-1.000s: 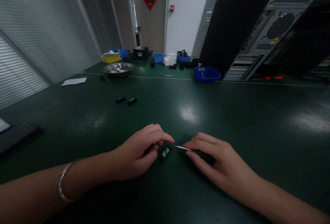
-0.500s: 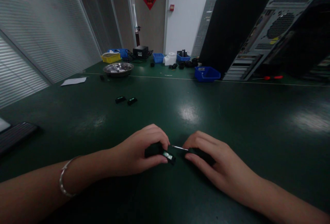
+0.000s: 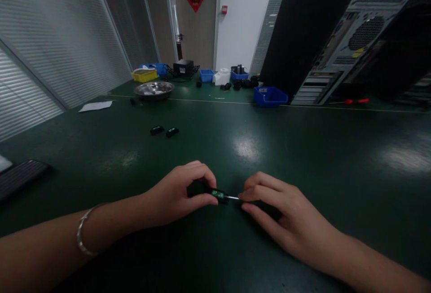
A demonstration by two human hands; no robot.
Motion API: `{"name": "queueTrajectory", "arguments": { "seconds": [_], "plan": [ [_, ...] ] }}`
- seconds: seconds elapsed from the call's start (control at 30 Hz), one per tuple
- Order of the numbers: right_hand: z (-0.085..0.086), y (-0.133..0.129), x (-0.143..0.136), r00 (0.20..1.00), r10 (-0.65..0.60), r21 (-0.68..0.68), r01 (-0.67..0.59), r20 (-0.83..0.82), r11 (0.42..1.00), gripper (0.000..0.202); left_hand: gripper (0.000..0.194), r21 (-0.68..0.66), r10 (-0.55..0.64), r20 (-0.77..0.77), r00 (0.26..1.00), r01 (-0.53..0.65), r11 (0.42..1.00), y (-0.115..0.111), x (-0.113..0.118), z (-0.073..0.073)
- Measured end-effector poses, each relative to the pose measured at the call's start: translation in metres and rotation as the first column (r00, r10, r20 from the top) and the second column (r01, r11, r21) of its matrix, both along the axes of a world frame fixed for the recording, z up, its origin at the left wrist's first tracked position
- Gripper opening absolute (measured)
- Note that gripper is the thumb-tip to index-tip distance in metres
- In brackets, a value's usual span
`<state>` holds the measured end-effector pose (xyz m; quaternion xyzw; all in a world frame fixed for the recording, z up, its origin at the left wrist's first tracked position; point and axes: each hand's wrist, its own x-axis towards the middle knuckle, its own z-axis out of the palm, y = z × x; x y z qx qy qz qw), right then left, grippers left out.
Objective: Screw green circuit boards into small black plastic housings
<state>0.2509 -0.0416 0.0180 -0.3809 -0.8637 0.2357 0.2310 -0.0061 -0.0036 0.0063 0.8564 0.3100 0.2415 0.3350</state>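
Note:
Between the thumb and fingers of my left hand (image 3: 188, 189) is a small black part (image 3: 219, 195) with a green circuit board on its top. My right hand (image 3: 272, 198) is closed around a thin tool with a metal shaft (image 3: 233, 198); its handle is mostly hidden by the fingers. The tip of the shaft meets the right end of the black part. Two similar black parts, a left one (image 3: 157, 130) and a right one (image 3: 173, 132), lie farther off on the green table (image 3: 202, 122).
A metal bowl (image 3: 154, 90), white paper (image 3: 95, 106), a yellow bin (image 3: 144, 75) and a blue bin (image 3: 270, 96) stand or lie toward the back. A computer case (image 3: 346, 37) rises at right. A keyboard (image 3: 25, 177) lies at the left edge.
My left hand has shifted slightly left, and the black part has turned more level. The shaft tip, apart from the part before, now meets its end.

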Motion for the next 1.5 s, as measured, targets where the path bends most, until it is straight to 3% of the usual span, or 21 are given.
{"name": "queueTrajectory", "arguments": {
  "seconds": [0.2, 0.47, 0.87, 0.97, 1.1, 1.33, 1.5],
  "plan": [
    [-0.003, 0.000, 0.002, 0.997, 0.009, -0.074, -0.014, -0.074, 0.997, 0.013, 0.012, 0.014, 0.004, 0.011, 1.000, -0.004, 1.000, -0.001, 0.001, -0.001],
    [-0.003, 0.002, 0.001, 0.980, -0.011, -0.164, -0.022, -0.197, 0.986, 0.010, 0.011, 0.142, 0.018, -0.031, 0.999, -0.013, 0.990, -0.002, 0.002, -0.002],
    [-0.003, -0.002, -0.002, 0.997, 0.020, -0.096, -0.027, -0.074, 0.995, 0.012, 0.012, 0.153, -0.016, -0.058, 0.998, 0.025, 0.988, -0.006, 0.008, 0.001],
    [-0.003, -0.004, -0.002, 0.989, 0.039, -0.086, -0.052, -0.144, 0.995, 0.011, 0.014, 0.134, -0.019, -0.100, 0.995, 0.032, 0.990, -0.007, 0.010, 0.001],
    [-0.003, -0.002, -0.002, 0.967, 0.017, -0.075, -0.037, -0.253, 0.996, 0.011, 0.029, 0.112, -0.010, -0.109, 0.994, 0.023, 0.993, -0.009, 0.011, 0.002],
    [-0.006, 0.000, 0.003, 0.972, -0.031, -0.091, 0.010, -0.234, 0.996, 0.010, 0.060, 0.061, -0.089, -0.134, 0.987, 0.097, 0.993, -0.003, 0.000, 0.011],
    [-0.005, 0.002, 0.004, 0.972, -0.044, -0.100, 0.021, -0.232, 0.995, 0.010, 0.037, 0.015, -0.056, -0.260, 0.964, 0.062, 0.998, 0.020, -0.022, 0.019]
  ]
}}
